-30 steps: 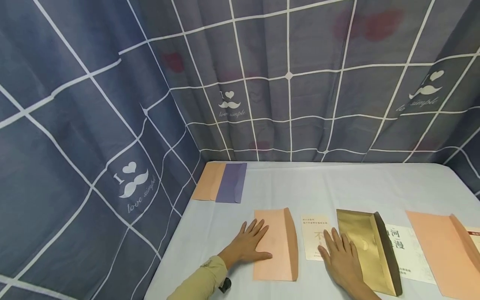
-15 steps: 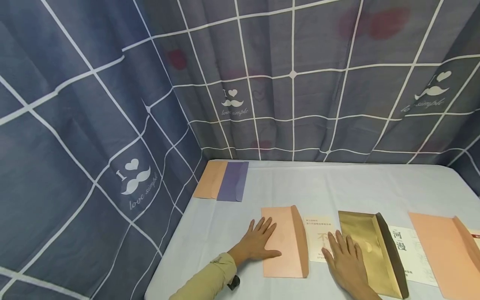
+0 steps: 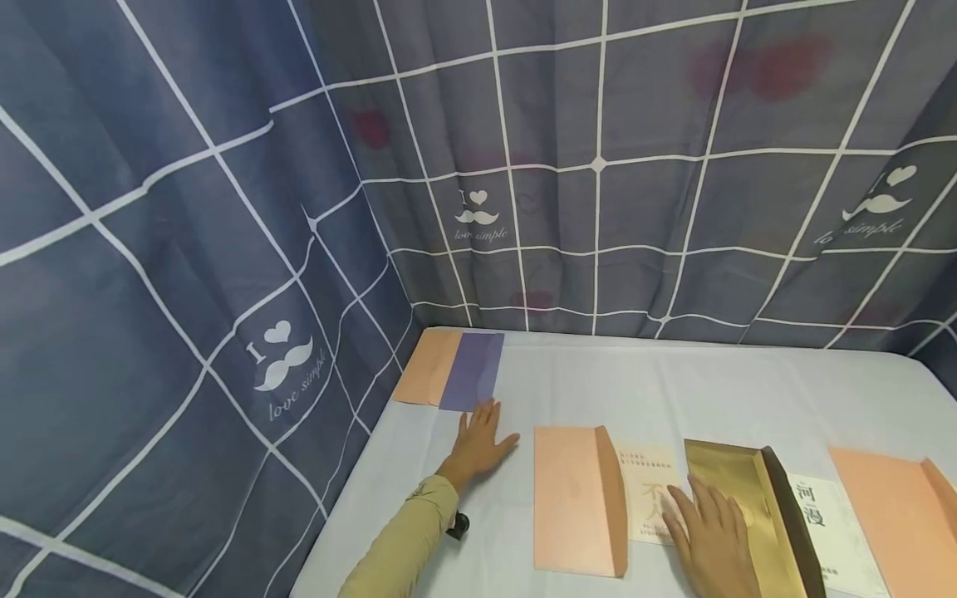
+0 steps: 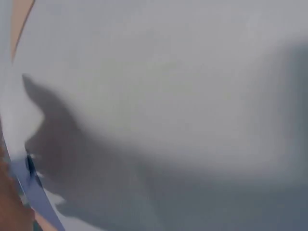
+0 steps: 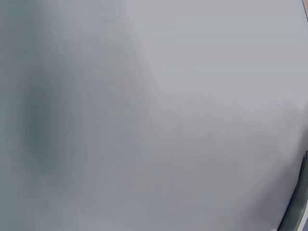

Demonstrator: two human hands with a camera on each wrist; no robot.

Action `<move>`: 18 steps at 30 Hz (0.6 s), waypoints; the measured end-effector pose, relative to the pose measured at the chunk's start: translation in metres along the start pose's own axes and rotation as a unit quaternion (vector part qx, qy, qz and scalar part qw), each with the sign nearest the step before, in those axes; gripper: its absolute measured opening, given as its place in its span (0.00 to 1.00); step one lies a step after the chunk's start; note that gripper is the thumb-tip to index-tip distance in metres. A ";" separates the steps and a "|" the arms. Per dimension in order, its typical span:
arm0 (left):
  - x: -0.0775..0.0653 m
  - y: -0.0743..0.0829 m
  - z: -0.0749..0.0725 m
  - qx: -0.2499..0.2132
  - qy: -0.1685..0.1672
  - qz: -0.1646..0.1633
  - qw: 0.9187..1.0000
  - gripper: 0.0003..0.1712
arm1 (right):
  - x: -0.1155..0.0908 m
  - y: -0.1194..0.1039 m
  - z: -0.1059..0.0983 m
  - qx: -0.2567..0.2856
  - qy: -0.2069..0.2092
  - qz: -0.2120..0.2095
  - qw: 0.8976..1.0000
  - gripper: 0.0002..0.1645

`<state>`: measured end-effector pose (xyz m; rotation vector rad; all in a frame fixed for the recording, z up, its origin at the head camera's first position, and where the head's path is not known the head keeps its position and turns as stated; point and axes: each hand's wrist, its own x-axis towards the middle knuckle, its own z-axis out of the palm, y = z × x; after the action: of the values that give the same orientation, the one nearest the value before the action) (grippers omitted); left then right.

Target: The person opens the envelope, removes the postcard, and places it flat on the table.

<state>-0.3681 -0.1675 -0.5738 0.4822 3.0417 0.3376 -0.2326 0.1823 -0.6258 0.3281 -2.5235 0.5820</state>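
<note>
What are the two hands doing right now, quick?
Left hand: open, fingers straight, reaching to the near edge of the purple envelope, holding nothing.
Right hand: open, flat across the printed card and gold envelope.

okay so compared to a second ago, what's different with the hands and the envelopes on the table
The left hand has lifted off the near peach envelope, where it lay flat, and moved away toward the purple envelope at the back corner; its fingertips are now at that envelope's near edge. Nothing was picked up. The right hand stays flat across the printed card and the gold envelope. The envelopes lie as before.
</note>
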 end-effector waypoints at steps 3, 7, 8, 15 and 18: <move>-0.003 -0.020 -0.001 0.008 -0.022 -0.059 0.998 0.47 | -0.011 -0.001 0.001 0.008 0.029 -0.012 0.999 0.30; -0.016 -0.023 0.004 0.022 -0.051 -0.072 0.996 0.48 | -0.020 -0.001 0.004 0.005 0.052 -0.018 0.998 0.33; -0.020 -0.020 0.006 0.025 -0.054 -0.068 0.996 0.48 | -0.021 0.000 0.005 0.007 0.056 -0.020 0.998 0.34; -0.074 0.018 0.005 0.085 -0.073 -0.042 0.993 0.50 | -0.017 0.000 0.006 0.030 0.071 -0.049 0.996 0.36; -0.107 0.036 0.003 0.097 -0.089 -0.038 0.991 0.52 | -0.014 -0.001 0.008 0.035 0.085 -0.069 0.993 0.38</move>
<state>-0.2556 -0.1668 -0.5681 0.3799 2.9206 -0.0058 -0.2235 0.1790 -0.6389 0.4561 -2.3012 0.6183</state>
